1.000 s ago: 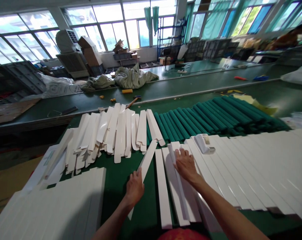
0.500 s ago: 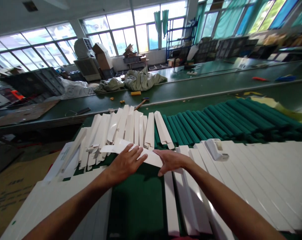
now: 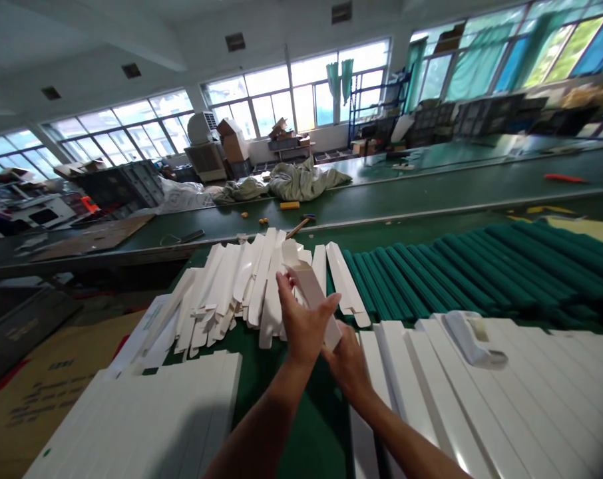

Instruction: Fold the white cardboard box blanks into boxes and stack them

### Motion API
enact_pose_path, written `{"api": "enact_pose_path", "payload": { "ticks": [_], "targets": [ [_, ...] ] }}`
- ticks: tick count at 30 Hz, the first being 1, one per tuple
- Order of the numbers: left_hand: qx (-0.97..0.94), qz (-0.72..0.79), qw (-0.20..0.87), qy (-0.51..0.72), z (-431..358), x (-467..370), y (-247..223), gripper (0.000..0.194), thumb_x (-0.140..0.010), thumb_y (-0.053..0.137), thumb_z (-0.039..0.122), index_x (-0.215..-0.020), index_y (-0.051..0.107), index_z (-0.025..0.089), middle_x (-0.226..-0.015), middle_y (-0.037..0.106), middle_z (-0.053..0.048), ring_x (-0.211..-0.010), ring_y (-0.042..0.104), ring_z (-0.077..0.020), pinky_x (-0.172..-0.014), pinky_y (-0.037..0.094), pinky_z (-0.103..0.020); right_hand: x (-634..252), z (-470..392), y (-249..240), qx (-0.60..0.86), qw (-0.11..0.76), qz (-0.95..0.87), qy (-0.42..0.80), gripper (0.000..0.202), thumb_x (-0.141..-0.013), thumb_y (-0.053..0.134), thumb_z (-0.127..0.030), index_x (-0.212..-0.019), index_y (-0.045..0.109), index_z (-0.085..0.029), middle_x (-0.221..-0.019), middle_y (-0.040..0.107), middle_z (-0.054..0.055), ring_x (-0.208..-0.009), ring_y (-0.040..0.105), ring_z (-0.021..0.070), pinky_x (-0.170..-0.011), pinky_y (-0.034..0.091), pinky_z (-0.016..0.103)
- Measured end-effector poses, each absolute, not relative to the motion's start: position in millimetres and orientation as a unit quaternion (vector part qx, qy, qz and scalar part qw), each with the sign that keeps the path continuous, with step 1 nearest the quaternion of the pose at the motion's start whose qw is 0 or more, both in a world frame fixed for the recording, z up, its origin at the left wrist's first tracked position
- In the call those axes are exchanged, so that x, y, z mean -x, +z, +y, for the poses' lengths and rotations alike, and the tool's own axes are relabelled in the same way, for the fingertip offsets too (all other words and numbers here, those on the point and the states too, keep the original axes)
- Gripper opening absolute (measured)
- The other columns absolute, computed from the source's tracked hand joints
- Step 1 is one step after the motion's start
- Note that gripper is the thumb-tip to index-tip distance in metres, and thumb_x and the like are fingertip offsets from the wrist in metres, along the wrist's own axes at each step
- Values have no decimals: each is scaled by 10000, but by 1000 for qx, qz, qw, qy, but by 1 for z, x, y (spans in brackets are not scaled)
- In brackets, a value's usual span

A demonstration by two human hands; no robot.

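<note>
Here, hands (image 3: 304, 329) hold carton (image 3: 309, 285) (seemingly open).

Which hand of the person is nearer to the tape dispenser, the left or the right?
Right. The right hand is at the lower end of the held box, left of the tape dispenser; the left hand, around the box's middle, is farther left.
</note>
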State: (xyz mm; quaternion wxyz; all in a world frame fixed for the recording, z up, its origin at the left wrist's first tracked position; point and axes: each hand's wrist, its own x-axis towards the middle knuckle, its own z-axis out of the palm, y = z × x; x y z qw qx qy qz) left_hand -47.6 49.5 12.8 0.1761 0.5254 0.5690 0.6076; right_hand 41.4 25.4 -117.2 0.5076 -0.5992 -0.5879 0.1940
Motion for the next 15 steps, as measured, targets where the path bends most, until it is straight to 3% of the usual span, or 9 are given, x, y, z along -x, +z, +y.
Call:
{"api": "enact_pose_path", "payload": {
  "ticks": [3,8,10,12,15],
  "targets": [
    [-476,554,271,627,66,40,23,1044,-648,833,406,-1479,247,171,-1272,585,-166,-1092,639,-269,-841,566,-360,-40,26,-128,570,537,-606,137,434,-864,590,-409,-1206,515,-153,-1012,615,129,-931,617,274,-773,528,403],
    [-498,546,284,610,82,47,31,587,-648,791,399,-1131,594,129,-1001,667,-83,-856,667,-203,-706,564,-300,-46,27,-130,550,505,-654,119,469,-869,584,-342,-1273,468,-136,-1044,604,136,-954,593,267,-799,520,404],
    [-498,549,259,619,84,52,28,542,-635,786,382,-1080,612,126,-956,668,-65,-791,666,-186,-675,561,-286,-57,33,-125,507,441,-725,147,532,-843,614,-357,-1302,460,-136,-1111,607,138,-1002,590,259,-841,512,389],
    [-502,543,231,633,84,57,22,560,-618,790,363,-1094,609,128,-941,671,-57,-764,667,-178,-660,560,-276,-78,46,-117,510,326,-779,166,480,-850,615,-365,-1283,505,-188,-1158,618,94,-1055,589,219,-898,488,333],
    [-504,509,228,659,83,64,10,598,-617,792,340,-1141,588,137,-945,683,-56,-786,679,-182,-686,569,-271,-128,79,-105,676,182,-703,125,311,-938,492,-323,-1211,576,-201,-1167,625,93,-1106,580,204,-950,438,322]
  ]
}}
